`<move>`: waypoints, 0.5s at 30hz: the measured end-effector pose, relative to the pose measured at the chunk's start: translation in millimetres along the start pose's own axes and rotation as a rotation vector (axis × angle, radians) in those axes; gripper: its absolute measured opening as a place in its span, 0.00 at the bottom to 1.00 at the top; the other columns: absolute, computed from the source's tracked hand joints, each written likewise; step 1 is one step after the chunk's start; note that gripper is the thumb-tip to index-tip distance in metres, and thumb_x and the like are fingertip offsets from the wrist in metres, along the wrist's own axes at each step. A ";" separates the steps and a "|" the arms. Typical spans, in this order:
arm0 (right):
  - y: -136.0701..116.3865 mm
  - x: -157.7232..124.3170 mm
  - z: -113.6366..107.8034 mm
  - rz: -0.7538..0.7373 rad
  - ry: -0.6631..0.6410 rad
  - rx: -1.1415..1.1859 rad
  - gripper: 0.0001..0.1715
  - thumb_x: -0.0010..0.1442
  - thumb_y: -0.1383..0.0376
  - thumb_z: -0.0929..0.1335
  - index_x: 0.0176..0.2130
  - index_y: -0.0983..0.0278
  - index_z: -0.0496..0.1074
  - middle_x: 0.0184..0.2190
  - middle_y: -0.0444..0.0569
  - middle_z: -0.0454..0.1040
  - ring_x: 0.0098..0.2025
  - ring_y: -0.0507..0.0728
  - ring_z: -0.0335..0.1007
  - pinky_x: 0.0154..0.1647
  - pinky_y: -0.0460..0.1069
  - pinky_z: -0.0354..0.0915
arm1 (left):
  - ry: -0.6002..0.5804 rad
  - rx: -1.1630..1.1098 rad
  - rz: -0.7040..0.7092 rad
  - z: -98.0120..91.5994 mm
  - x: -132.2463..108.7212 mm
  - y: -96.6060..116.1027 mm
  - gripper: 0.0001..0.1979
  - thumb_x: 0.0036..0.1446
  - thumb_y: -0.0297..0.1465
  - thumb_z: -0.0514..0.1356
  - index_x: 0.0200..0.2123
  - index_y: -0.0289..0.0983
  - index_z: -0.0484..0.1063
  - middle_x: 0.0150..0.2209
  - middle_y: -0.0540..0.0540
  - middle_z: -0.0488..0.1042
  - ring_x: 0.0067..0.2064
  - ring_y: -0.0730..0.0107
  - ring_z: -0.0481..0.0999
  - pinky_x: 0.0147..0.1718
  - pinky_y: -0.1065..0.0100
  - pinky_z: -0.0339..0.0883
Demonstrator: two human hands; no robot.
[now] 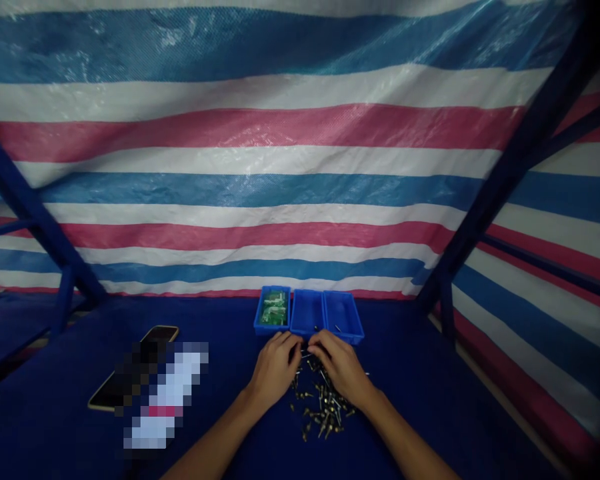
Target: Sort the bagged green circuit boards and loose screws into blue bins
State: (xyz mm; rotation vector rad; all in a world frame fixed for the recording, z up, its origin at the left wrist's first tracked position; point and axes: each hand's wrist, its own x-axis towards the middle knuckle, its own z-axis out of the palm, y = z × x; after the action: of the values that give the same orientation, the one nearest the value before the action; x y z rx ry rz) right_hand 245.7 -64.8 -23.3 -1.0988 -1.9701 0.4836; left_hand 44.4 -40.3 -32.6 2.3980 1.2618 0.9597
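My left hand [275, 370] and my right hand [341, 367] rest palm down at the far edge of a loose heap of small metal pins with brassy ends [321, 403]. Their fingertips nearly meet just in front of the blue plastic bins. The fingers curl downward, so anything pinched between them is hidden. The left bin [273, 315] holds green circuit boards in clear bags. The middle bin [307, 312] is nearest my fingertips, and a small pin lies in the right bin [343, 317].
A smartphone [130, 363] lies face up on the blue cloth-covered surface [70, 413] to the left, partly under a blurred patch. A blue, white and pink striped tarp [280, 160] forms the back and right walls, with dark blue frame bars [510, 167] across it.
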 end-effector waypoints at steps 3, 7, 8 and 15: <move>-1.9 0.3 -0.5 -0.002 -0.001 0.013 0.10 0.78 0.59 0.62 0.47 0.58 0.71 0.41 0.48 0.76 0.44 0.58 0.75 0.47 0.51 0.69 | -0.001 0.003 -0.001 -0.1 0.1 0.5 0.12 0.71 0.26 0.53 0.43 0.42 0.76 0.42 0.47 0.80 0.45 0.60 0.78 0.48 0.59 0.70; -4.6 1.1 -1.2 -0.015 -0.007 0.015 0.11 0.77 0.61 0.61 0.51 0.57 0.72 0.44 0.50 0.76 0.47 0.59 0.75 0.50 0.52 0.70 | 0.000 0.014 0.000 -0.4 0.6 1.1 0.12 0.71 0.25 0.53 0.40 0.42 0.75 0.41 0.47 0.80 0.44 0.60 0.77 0.47 0.60 0.70; -4.9 1.4 -1.1 -0.021 -0.009 0.017 0.12 0.77 0.62 0.61 0.53 0.57 0.72 0.46 0.51 0.76 0.48 0.60 0.75 0.51 0.53 0.70 | 0.001 0.019 -0.001 -0.4 0.6 1.2 0.12 0.71 0.25 0.53 0.40 0.42 0.75 0.40 0.47 0.80 0.43 0.60 0.77 0.46 0.60 0.70; -4.5 1.7 -0.4 -0.022 -0.011 0.032 0.13 0.77 0.61 0.61 0.53 0.57 0.73 0.47 0.51 0.76 0.50 0.60 0.75 0.53 0.53 0.71 | 0.000 0.017 0.001 -1.7 0.3 1.6 0.12 0.70 0.25 0.53 0.39 0.42 0.75 0.39 0.47 0.79 0.43 0.60 0.77 0.46 0.60 0.70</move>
State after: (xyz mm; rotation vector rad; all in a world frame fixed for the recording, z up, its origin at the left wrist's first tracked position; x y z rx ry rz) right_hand 243.2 -65.9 -19.4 -1.0552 -1.9754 0.5085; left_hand 44.4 -41.1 -30.4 2.4121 1.2736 0.9527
